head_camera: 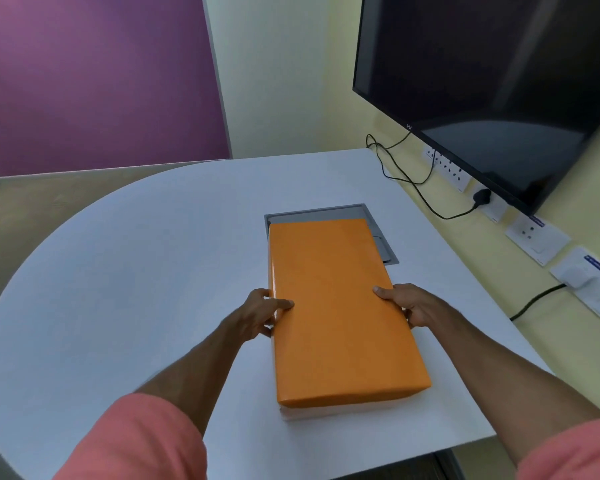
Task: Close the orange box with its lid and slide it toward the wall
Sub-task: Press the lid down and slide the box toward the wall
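My left hand point(262, 311) and right hand point(404, 304) clamp the long sides of the flat, rectangular orange paper-covered lid point(336, 306), thumbs on top, fingers curled under its edges. The lid sits over the box, whose pale lower wall point(326, 412) shows beneath the near edge, so it seems not fully seated. The box lies lengthwise on the rounded white bench point(136, 254), its far end overlapping a grey recessed cable hatch point(326, 213). The cream wall point(291, 81) lies well beyond. Pushing unevenly could skew the lid, and the hatch rim might catch the box.
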The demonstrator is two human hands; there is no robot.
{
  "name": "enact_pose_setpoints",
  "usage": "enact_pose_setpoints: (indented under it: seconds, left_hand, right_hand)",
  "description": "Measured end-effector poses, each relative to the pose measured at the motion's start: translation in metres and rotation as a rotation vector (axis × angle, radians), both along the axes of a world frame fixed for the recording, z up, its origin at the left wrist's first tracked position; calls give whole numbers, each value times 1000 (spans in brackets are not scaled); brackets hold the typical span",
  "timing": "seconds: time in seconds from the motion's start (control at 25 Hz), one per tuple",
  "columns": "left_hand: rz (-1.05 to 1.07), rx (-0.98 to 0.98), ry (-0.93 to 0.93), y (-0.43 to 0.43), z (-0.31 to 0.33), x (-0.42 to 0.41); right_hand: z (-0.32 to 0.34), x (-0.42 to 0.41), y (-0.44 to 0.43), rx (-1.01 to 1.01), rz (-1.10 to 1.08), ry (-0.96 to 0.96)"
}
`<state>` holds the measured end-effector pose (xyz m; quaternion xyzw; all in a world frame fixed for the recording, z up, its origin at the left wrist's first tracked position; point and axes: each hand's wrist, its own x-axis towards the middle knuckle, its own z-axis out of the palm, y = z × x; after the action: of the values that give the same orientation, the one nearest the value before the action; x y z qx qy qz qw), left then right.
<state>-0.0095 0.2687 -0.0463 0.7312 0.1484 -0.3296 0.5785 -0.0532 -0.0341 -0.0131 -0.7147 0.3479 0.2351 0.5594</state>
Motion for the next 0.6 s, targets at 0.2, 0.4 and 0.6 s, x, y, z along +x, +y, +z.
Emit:
enact_pose_setpoints:
  seconds: [0.2,0.4,0.6]
  left_hand:
    - [-51,16,-20,-59,13,1]
    - [-44,12,-22,-132,16,-11]
    - [-41,-8,-13,-202,9,-27]
  right_hand:
    - [15,-5,-52,-11,-23,-12]
    - [24,-15,-118,-20,-16,-7]
    - [25,-26,-181,-22,-37,-8]
